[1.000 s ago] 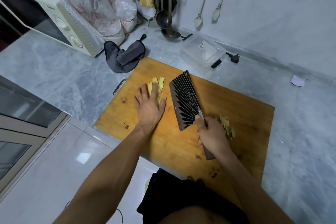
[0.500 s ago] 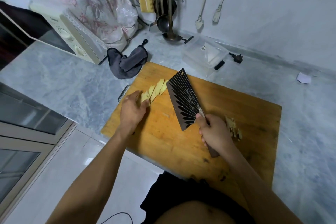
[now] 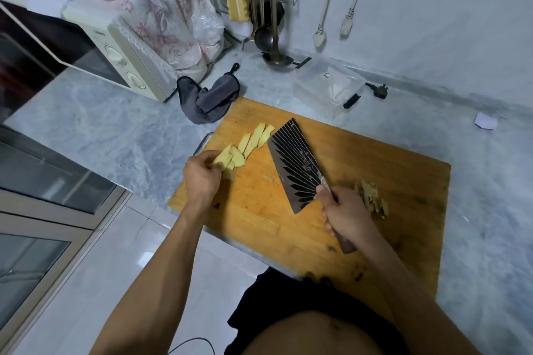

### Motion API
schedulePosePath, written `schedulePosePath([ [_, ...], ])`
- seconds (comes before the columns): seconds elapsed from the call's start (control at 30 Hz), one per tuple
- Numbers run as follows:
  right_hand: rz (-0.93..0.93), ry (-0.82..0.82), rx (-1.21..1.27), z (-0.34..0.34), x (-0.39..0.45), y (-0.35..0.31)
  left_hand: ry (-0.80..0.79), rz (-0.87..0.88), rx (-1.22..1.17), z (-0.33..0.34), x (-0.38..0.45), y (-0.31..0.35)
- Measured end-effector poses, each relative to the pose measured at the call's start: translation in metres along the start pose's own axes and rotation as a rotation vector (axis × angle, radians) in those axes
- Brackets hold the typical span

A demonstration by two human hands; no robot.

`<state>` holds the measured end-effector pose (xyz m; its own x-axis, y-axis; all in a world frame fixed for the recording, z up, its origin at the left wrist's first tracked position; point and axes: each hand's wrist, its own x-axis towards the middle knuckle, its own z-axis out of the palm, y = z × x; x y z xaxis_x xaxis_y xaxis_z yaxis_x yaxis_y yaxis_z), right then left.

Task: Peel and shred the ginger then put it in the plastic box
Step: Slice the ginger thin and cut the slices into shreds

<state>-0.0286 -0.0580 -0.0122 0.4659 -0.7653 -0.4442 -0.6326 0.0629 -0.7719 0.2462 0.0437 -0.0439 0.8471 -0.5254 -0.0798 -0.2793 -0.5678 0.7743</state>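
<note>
Fanning ginger slices [image 3: 253,140] for shredding, with your cleaver [image 3: 297,166] close by at 3 o'clock of them.

Watch your left hand [image 3: 202,179]: its fingers curl round the near slices at the board's 9 o'clock edge, and if the overlapped row slides you could cut unevenly or nick a fingertip. Your right hand [image 3: 344,210] is wrapped tight on the cleaver handle, blade resting on the cutting board [image 3: 389,158]. Peel scraps [image 3: 372,197] lie beside it; the plastic box [image 3: 326,86] waits on the bench at 12 o'clock.
</note>
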Motion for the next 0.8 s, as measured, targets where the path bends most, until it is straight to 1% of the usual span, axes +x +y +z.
schedulePosePath([
  [0.07,0.007,-0.001,0.01,0.002,0.0,0.002,0.013,-0.044,-0.016,0.0,-0.002,-0.001],
  [0.2,0.006,-0.015,0.035,0.002,0.0,0.004,0.085,-0.197,-0.057,-0.002,-0.01,-0.006],
  [0.27,0.009,-0.016,0.051,0.001,0.0,0.004,0.106,-0.222,-0.088,-0.003,-0.015,-0.008],
  [0.33,0.013,-0.017,0.06,0.001,0.0,0.005,0.094,-0.181,-0.095,-0.003,-0.021,-0.011],
  [0.47,0.027,-0.021,0.073,0.003,0.001,0.009,0.057,-0.035,-0.035,-0.004,-0.03,-0.014],
  [0.53,0.031,-0.024,0.079,0.003,0.001,0.009,0.078,-0.068,-0.053,-0.006,-0.03,-0.015],
  [0.6,0.028,-0.029,0.077,0.002,0.001,0.009,0.127,-0.165,-0.065,-0.008,-0.029,-0.015],
  [0.67,0.017,-0.036,0.074,0.0,0.0,0.009,0.144,-0.203,0.003,-0.009,-0.028,-0.014],
  [0.73,0.013,-0.045,0.072,-0.002,-0.001,0.009,0.116,-0.133,0.122,-0.008,-0.029,-0.013],
  [0.8,0.014,-0.046,0.061,-0.004,-0.002,0.01,0.051,-0.052,0.238,-0.003,-0.032,-0.013],
])
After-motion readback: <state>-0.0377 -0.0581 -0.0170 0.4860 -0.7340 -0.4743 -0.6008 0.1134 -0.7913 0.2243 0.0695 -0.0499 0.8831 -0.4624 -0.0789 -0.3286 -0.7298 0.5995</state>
